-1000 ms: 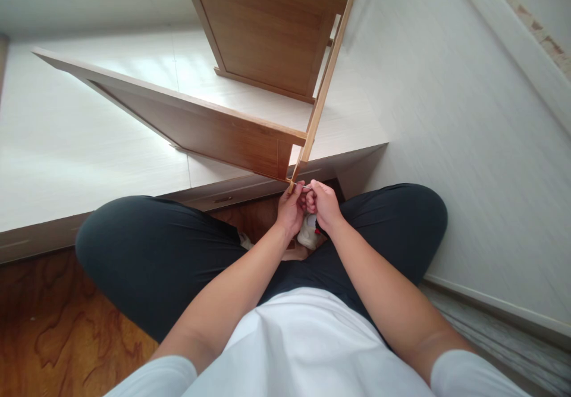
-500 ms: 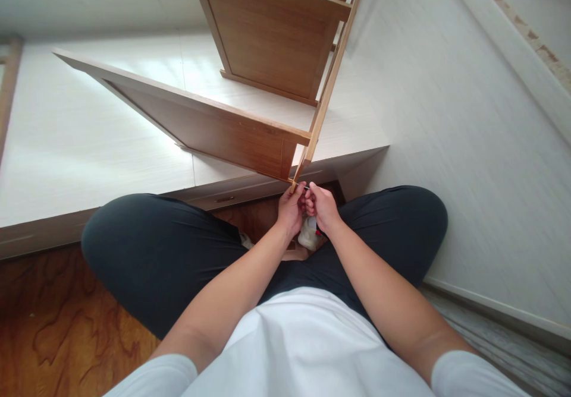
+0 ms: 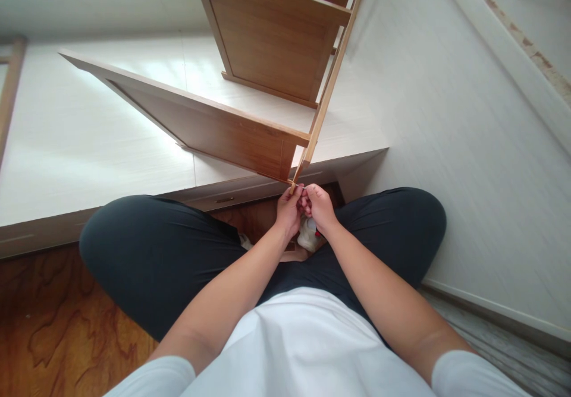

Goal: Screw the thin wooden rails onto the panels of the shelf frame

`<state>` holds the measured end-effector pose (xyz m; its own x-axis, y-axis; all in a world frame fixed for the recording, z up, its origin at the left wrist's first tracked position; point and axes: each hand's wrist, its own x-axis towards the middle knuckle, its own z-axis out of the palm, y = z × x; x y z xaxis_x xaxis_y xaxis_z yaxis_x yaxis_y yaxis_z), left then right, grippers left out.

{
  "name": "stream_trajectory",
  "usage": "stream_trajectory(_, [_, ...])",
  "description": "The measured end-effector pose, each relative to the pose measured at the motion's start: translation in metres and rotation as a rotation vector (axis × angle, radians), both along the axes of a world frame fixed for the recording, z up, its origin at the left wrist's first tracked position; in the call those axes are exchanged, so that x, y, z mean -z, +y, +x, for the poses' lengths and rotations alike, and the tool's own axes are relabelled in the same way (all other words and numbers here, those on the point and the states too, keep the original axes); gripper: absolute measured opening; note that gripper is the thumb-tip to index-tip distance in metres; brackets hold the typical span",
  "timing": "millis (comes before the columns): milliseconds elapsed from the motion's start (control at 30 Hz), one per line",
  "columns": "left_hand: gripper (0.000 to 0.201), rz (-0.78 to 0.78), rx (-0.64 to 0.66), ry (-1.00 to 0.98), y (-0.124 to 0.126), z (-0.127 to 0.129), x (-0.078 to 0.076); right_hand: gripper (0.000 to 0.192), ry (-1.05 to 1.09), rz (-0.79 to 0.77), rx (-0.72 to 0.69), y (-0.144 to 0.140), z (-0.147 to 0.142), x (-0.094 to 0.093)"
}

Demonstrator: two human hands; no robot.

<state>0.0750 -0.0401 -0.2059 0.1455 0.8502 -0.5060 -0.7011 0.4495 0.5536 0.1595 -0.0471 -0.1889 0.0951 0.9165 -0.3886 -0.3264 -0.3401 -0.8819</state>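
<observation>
A wooden shelf frame lies on its side across a white platform (image 3: pixel 89 147). Its thin side rail (image 3: pixel 328 88) runs down to a corner just above my lap, where a brown shelf board (image 3: pixel 214 126) meets it. My left hand (image 3: pixel 289 210) pinches the bottom end of that rail. My right hand (image 3: pixel 317 207) is closed around a thin metal tool (image 3: pixel 303 188) whose tip points at the rail's end. The two hands touch each other. A second shelf board (image 3: pixel 267 40) stands higher on the frame.
I sit cross-legged in dark trousers (image 3: pixel 156 254) on a wooden floor (image 3: pixel 66 325). A small white object (image 3: pixel 307 236) lies in my lap below the hands. A pale wall (image 3: pixel 446 117) runs close on the right. A wooden post (image 3: pixel 11 88) stands at the far left.
My view has shifted slightly to the left. Both hands stay at the rail's bottom corner; my right hand has edged a little closer to the left one.
</observation>
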Motion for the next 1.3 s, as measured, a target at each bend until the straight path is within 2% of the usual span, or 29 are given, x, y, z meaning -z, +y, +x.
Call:
stream_trajectory(133, [0.045, 0.015, -0.024, -0.007, 0.0, 0.001, 0.001, 0.04, -0.107, 0.013, 0.02, 0.0, -0.001, 0.004])
stream_trajectory(400, [0.043, 0.028, -0.023, -0.005, -0.001, 0.0, 0.001, 0.044, -0.101, -0.029, 0.041, 0.0, -0.001, 0.003])
stream_trajectory(533, [0.043, 0.026, -0.007, 0.007, -0.002, 0.0, 0.001, 0.044, 0.0, -0.072, 0.038, 0.001, 0.0, 0.002])
stream_trajectory(667, [0.045, 0.019, 0.0, 0.036, -0.001, -0.001, 0.003, 0.039, 0.178, -0.177, -0.021, 0.004, 0.003, -0.003])
stream_trajectory(767, [0.045, 0.019, -0.006, 0.051, -0.001, -0.002, 0.002, 0.037, 0.228, -0.223, -0.056, 0.007, 0.005, -0.004])
stream_trajectory(833, [0.042, 0.041, 0.011, 0.048, -0.002, -0.002, 0.001, 0.038, 0.172, -0.185, -0.045, 0.009, 0.006, -0.003])
stream_trajectory(933, [0.037, 0.087, 0.046, 0.036, -0.002, -0.002, -0.002, 0.042, -0.038, -0.056, -0.015, 0.008, 0.005, -0.001])
stream_trajectory(1033, [0.035, 0.098, 0.025, 0.038, -0.002, -0.004, -0.003, 0.044, -0.24, 0.071, -0.005, 0.006, 0.005, -0.001])
stream_trajectory(1100, [0.033, 0.092, 0.006, 0.042, -0.001, -0.004, -0.002, 0.046, -0.301, 0.109, -0.002, 0.005, 0.005, -0.002])
stream_trajectory(1167, [0.033, 0.078, -0.002, 0.042, -0.001, -0.004, 0.0, 0.047, -0.277, 0.08, -0.013, 0.005, 0.005, -0.003])
stream_trajectory(1300, [0.035, 0.054, 0.01, 0.043, -0.002, -0.004, 0.003, 0.043, -0.04, -0.069, -0.03, 0.01, 0.006, -0.004])
